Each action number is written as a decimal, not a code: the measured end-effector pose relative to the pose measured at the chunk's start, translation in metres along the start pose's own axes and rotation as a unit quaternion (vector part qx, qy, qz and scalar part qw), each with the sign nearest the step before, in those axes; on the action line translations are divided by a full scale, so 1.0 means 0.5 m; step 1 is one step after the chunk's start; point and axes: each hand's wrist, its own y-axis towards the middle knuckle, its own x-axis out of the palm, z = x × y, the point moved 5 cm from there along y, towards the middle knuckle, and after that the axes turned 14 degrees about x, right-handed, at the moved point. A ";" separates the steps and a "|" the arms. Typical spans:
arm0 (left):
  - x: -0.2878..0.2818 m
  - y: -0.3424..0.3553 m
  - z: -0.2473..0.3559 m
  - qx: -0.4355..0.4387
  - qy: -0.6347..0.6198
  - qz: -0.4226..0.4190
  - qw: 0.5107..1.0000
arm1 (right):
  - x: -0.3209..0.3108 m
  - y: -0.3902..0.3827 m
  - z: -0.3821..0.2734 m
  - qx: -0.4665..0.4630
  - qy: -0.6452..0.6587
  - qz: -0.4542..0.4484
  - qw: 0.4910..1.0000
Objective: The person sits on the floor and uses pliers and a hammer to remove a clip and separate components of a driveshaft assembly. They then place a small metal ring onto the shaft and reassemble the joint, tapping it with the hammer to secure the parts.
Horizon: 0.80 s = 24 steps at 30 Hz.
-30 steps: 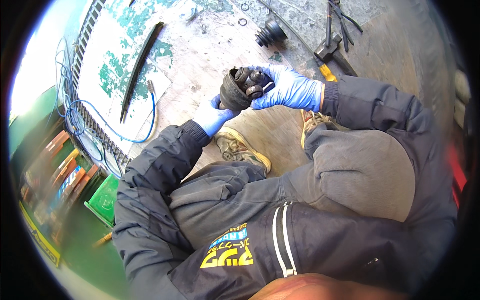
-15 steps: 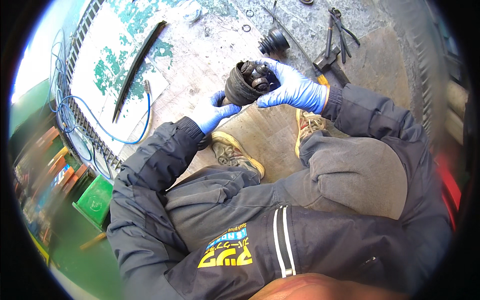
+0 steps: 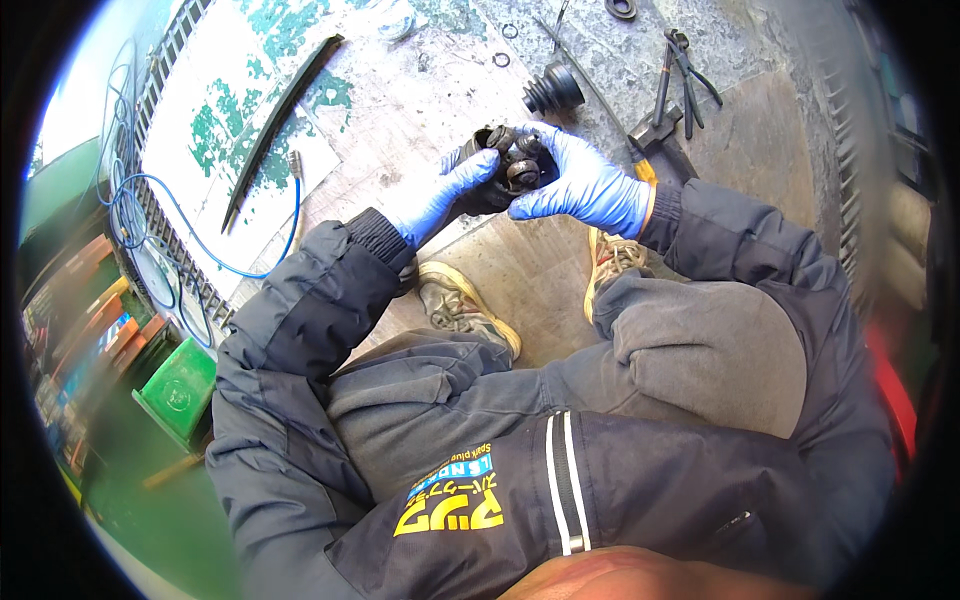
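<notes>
Above our knees, at 12 o'clock in the view, we hold a joint (image 3: 505, 165) in both blue-gloved hands: a dark, greasy metal part, round and lumpy, with what look like ball shapes showing at its face. Our left hand (image 3: 443, 195) cups it from 8 o'clock, fingers curled under and around its body; our right hand (image 3: 580, 180) wraps it from 3 o'clock, fingers closed over the top. Both grips are tight on the part, which hangs clear of the floor (image 3: 400, 90).

The floor is worn concrete with flaking green paint. A ribbed black rubber boot (image 3: 555, 90) lies near, at 1 o'clock from the joint. Pliers (image 3: 680, 75) lie farther off at 2 o'clock. A long black strip (image 3: 280, 125) lies at 9 o'clock, with a blue hose (image 3: 215, 265) curving beyond it. Bare floor lies open between strip and joint. Our shoes (image 3: 470, 310) rest on a flat board at 6 o'clock.
</notes>
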 end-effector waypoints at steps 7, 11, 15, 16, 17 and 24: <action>-0.034 0.014 -0.012 0.053 0.016 -0.040 0.998 | -0.029 0.012 0.018 -0.001 0.041 0.038 0.998; -0.067 0.028 -0.026 0.044 0.031 -0.037 0.998 | -0.052 0.015 0.016 -0.008 -0.019 0.066 0.998; -0.102 0.041 -0.039 0.042 0.071 0.011 0.997 | -0.068 0.029 0.024 0.007 -0.042 0.078 0.996; -0.106 0.042 -0.041 0.040 0.081 0.012 0.996 | -0.071 0.033 0.029 0.015 -0.043 0.080 0.996; -0.110 0.043 -0.043 0.038 0.093 0.012 0.995 | -0.071 0.040 0.033 0.006 -0.049 0.084 0.995; -0.131 0.051 -0.062 0.017 0.114 0.010 0.993 | -0.084 0.064 0.088 0.110 -0.079 0.083 0.987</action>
